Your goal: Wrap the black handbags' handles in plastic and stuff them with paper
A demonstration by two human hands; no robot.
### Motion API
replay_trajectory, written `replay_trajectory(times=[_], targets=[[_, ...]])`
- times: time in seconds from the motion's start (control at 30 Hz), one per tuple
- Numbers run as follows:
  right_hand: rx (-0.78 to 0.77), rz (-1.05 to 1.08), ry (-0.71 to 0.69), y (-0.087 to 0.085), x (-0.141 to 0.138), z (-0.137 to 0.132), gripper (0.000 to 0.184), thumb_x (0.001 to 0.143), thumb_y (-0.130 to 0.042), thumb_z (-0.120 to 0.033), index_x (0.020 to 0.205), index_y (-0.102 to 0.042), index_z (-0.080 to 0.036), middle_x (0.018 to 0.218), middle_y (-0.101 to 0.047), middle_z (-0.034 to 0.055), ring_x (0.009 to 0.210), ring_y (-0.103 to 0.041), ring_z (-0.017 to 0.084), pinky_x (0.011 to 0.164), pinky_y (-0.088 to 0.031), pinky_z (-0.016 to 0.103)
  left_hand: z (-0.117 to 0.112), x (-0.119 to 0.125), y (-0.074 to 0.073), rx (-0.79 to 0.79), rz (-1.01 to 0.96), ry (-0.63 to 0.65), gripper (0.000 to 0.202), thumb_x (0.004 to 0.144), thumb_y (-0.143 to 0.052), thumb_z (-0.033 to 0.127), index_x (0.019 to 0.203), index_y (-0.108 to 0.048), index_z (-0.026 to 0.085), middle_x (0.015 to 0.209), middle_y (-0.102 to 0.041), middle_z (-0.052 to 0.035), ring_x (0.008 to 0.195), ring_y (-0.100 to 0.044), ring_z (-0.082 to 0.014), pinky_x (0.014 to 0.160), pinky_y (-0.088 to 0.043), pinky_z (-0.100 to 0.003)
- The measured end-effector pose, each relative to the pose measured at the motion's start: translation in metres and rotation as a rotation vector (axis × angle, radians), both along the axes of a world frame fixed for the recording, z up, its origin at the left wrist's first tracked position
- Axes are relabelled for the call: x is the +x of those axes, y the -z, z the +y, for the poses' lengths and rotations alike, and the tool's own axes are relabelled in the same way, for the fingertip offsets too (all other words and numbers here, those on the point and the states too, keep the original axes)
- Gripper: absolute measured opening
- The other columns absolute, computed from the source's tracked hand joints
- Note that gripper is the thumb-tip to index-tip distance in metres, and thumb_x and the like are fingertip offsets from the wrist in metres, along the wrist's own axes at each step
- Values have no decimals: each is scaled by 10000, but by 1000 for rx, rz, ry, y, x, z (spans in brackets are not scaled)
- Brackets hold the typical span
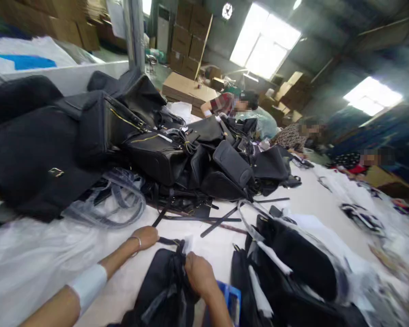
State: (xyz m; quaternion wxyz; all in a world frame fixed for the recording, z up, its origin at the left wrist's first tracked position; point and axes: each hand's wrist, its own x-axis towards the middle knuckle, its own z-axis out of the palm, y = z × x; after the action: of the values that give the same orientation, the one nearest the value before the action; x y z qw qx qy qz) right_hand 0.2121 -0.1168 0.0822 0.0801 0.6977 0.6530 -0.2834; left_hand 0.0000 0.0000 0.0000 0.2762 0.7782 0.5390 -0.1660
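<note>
- So the black bag (157, 286) in hand is on the near part of the white desk (209, 243), right in front of the person.
- Right hand (200, 274) has its grip closed on the bag's top edge, fingertips mostly hidden.
- Left hand (147, 237) is closed around a thin dark strap (168, 240) that reaches toward the bag's top — can't tell if that end is fastened.
- So I'd call this one bag mid-handling, not finished: both hands are on it and the strap isn't lying flat.
- Just right of it, more black bags (296, 259) stand with pale wrapping (274, 258) on some handles — maybe further along, but that's a guess. A blue item (234, 297) pokes out beside the right forearm.
- Beyond the hands, loose straps (221, 221) lie on the desk, apparently not on any bag.
- Behind those, a big heap of black bags (150, 154), so plenty around; no telling which are done.
- Farther back, a co-worker in plaid (225, 103) and stacked cartons (189, 41).
</note>
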Motion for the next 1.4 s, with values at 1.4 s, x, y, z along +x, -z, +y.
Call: replay_trajectory(times=[1.4], targets=[[233,45,-90,55,7,27,105,787,-527,-130,799,-616,-184,771,-672,64,715,-625,191,629,-393,250,-110,-12,15,608,-445,38,459,814,-408,-11,1191,-571,196,1082,-600,-84,1045,-516,-244,972,-398,-459]])
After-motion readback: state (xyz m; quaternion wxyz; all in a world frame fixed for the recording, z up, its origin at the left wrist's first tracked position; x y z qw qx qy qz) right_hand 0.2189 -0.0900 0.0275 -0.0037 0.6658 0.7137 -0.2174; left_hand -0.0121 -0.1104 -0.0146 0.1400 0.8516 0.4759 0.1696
